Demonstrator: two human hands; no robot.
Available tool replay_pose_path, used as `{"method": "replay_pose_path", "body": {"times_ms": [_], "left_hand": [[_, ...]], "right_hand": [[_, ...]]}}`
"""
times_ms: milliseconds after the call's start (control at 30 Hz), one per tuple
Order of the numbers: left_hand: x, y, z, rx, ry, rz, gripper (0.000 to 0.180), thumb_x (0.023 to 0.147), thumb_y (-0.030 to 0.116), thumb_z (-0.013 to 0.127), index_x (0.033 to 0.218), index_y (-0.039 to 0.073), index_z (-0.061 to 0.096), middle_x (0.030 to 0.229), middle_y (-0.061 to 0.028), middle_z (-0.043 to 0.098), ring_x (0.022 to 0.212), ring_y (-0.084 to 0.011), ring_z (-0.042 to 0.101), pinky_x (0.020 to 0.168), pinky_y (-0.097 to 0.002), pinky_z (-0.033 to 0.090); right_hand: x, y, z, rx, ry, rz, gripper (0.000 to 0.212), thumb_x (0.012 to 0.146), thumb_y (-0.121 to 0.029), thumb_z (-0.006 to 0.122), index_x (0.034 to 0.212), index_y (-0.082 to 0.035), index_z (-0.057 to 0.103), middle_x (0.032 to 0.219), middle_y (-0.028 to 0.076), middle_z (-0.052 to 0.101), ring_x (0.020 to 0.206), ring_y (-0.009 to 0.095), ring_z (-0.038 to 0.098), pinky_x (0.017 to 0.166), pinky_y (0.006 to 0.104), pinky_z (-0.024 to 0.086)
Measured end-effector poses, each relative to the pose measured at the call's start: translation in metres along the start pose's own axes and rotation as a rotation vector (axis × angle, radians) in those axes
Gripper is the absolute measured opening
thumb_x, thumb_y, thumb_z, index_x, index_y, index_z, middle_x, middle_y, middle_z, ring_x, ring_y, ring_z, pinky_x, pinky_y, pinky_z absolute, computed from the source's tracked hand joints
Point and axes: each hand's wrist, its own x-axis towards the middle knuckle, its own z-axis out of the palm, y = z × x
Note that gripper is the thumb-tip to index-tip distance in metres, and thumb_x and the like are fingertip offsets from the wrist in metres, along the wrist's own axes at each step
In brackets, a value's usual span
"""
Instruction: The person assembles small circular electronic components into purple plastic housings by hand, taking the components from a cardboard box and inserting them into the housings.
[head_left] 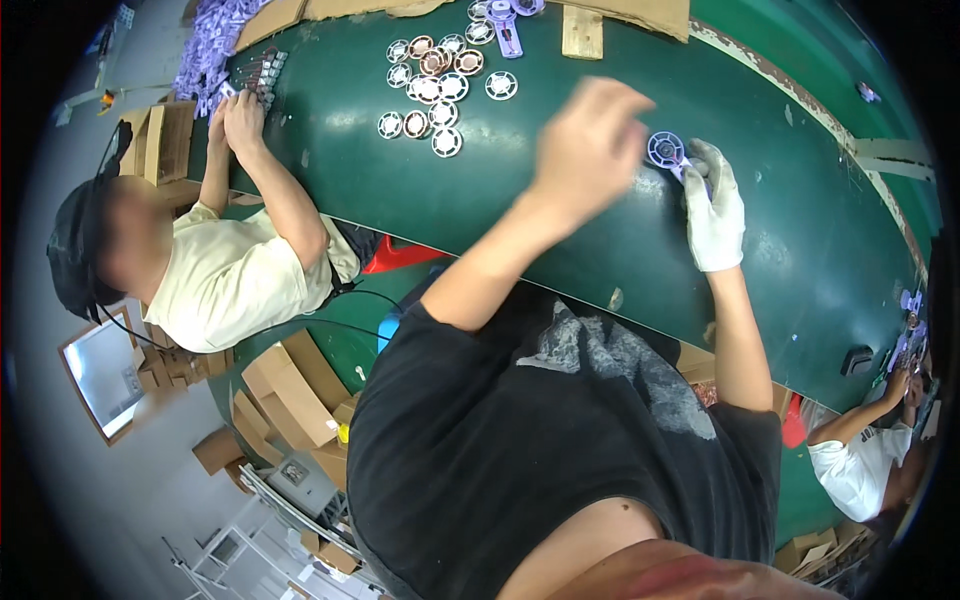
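My right hand [716,213], in a white glove, grips a small purple handheld fan [666,150] by its handle. The fan's round, spoked head points up and to the left, just above the green table [350,165]. To the left, my bare left hand [592,145] is raised over the table, and motion smears its fingers, so whether they hold anything is unclear. Farther left lie several round fan grilles [446,115], white and copper-coloured, some overlapping. Beyond them, at the far edge, sit more purple fan pieces [509,38].
A wooden block [582,33] and cardboard sheets line the far edge. At left, a person in a cap [235,115] handles small parts beside a heap of purple pieces [210,50]. Another person [865,465] works at far right near more purple parts. Cardboard boxes [295,390] stand behind at left.
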Motion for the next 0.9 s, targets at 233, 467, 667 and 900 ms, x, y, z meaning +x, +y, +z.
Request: {"method": "replay_pose_path", "body": {"times_ms": [233, 467, 667, 900], "left_hand": [[-0.023, -0.083, -0.058, 0.596, -0.157, -0.217, 0.038, 0.086, 0.023, 0.077, 0.118, 0.006, 0.068, 0.111, -0.0155, 0.063, 0.1, -0.0354, 0.061, 0.088, -0.0463, 0.048], [-0.021, -0.007, -0.008, -0.294, -0.199, -0.331, 0.012, 0.094, 0.004, 0.064, 0.105, 0.0, 0.069, 0.094, -0.0159, 0.07, 0.082, -0.0346, 0.07, 0.073, -0.0423, 0.056], [-0.025, -0.002, 0.014, -0.015, -0.255, -0.194, 0.027, 0.092, 0.019, 0.071, 0.116, 0.007, 0.073, 0.115, -0.0059, 0.066, 0.093, -0.0257, 0.068, 0.073, -0.0373, 0.056], [-0.026, -0.014, 0.016, -0.132, -0.333, -0.008, 0.054, 0.078, 0.03, 0.086, 0.124, 0.009, 0.069, 0.115, -0.0067, 0.072, 0.092, -0.027, 0.071, 0.077, -0.0348, 0.058]], "right_hand": [[-0.005, -0.035, 0.0, -0.507, -0.043, -0.182, 0.043, 0.09, -0.03, 0.069, 0.127, -0.01, 0.064, 0.114, 0.013, 0.07, 0.104, 0.033, 0.069, 0.089, 0.0404, 0.055], [-0.005, -0.018, 0.0, -0.612, -0.005, -0.32, 0.036, 0.087, -0.031, 0.074, 0.117, -0.013, 0.067, 0.103, 0.007, 0.071, 0.09, 0.03, 0.072, 0.078, 0.0381, 0.058], [-0.005, -0.017, -0.004, -0.564, -0.039, -0.281, 0.037, 0.088, -0.035, 0.074, 0.117, -0.012, 0.069, 0.104, 0.008, 0.073, 0.092, 0.031, 0.072, 0.078, 0.0394, 0.058], [-0.005, -0.014, -0.011, -0.499, -0.085, -0.242, 0.038, 0.09, -0.035, 0.071, 0.118, -0.009, 0.069, 0.106, 0.014, 0.073, 0.096, 0.035, 0.071, 0.081, 0.0419, 0.058]]}}
